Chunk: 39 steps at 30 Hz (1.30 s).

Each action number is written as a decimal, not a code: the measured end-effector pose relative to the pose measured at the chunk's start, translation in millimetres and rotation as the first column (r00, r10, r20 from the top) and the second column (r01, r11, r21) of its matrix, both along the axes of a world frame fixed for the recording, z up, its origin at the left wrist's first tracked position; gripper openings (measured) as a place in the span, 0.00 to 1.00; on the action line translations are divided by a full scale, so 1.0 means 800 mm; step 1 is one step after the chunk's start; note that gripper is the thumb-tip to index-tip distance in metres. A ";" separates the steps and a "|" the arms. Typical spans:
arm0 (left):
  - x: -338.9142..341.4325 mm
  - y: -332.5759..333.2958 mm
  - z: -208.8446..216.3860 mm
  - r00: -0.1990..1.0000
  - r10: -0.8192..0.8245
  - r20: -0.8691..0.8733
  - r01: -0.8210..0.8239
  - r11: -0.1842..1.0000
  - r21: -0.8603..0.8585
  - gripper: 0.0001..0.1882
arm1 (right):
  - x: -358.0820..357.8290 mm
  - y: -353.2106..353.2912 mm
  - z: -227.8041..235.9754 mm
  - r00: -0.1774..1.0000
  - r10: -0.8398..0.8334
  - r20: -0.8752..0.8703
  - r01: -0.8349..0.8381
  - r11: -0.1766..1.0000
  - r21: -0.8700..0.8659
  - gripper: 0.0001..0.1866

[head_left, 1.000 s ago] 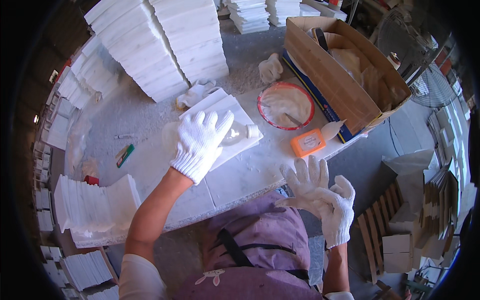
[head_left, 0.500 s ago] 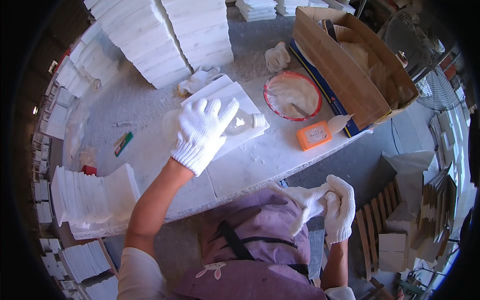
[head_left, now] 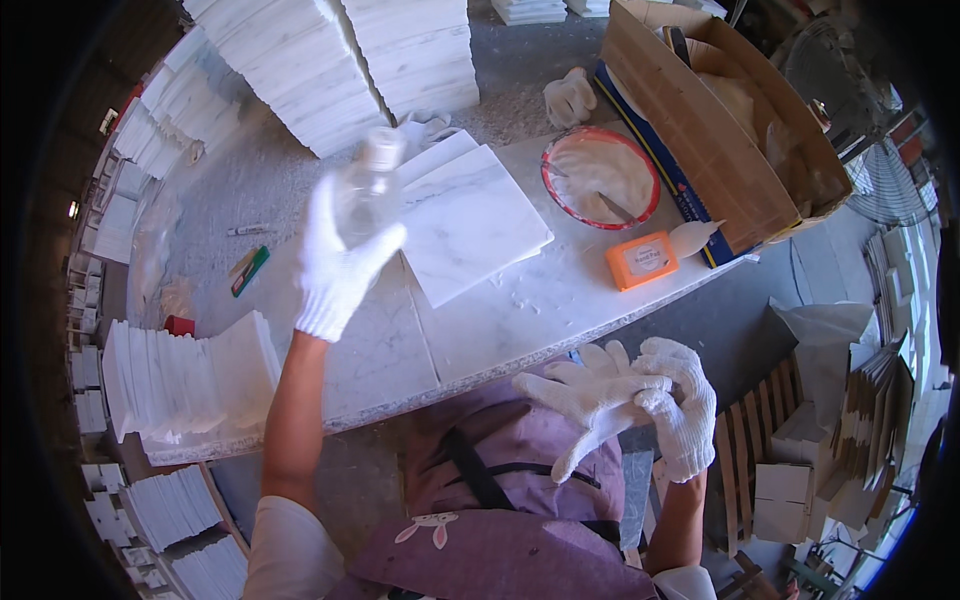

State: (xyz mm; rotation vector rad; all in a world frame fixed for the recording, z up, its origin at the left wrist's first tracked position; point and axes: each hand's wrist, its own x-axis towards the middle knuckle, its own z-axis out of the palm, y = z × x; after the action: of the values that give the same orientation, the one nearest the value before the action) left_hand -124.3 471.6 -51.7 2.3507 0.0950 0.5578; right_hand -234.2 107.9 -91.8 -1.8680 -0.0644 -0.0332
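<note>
My left hand (head_left: 338, 265), in a white knit glove, is wrapped round a transparent bottle (head_left: 376, 170) with a pale cap. The bottle is blurred by motion and held above the table, left of a small stack of white marble tiles (head_left: 475, 220). My right hand (head_left: 684, 410), gloved as well, pinches the cuff of a loose white knit glove (head_left: 590, 400). That glove hangs in front of my purple apron (head_left: 470, 555), its fingers spread toward the left.
A red-rimmed bowl of white paste (head_left: 602, 180) with a blade-like tool stands beyond the tiles. Beside it are an orange box (head_left: 641, 262), a squeeze bulb (head_left: 695, 237) and a cardboard box (head_left: 700, 140). Tall tile stacks (head_left: 290, 75) rise at the back. A green cutter (head_left: 250, 271) lies left.
My left hand has lifted the bottle off the tiles and moved it left, turning it upright. The loose glove in my right hand has swung out, its fingers now spread.
</note>
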 end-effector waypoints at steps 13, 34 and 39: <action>-0.049 0.145 -0.086 0.798 0.578 0.169 -0.509 0.798 -0.322 0.49 | 0.054 0.024 0.027 0.995 0.103 0.012 -0.101 0.986 -0.132 0.17; 0.119 -0.063 -0.075 0.858 -0.512 0.047 0.410 0.736 0.538 0.16 | 0.104 0.079 0.017 0.988 0.116 -0.099 -0.111 0.992 0.057 0.17; 0.140 -0.074 -0.073 0.856 -0.507 -0.101 0.468 0.678 0.566 0.16 | 0.102 0.069 0.006 0.999 0.034 -0.002 -0.034 0.999 -0.024 0.19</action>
State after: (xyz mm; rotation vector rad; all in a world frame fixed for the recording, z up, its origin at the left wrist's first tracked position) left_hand -12.0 412.1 -110.2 2.7670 -0.8357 0.4210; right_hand -152.2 163.0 -87.4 -1.8909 -0.0959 -0.0076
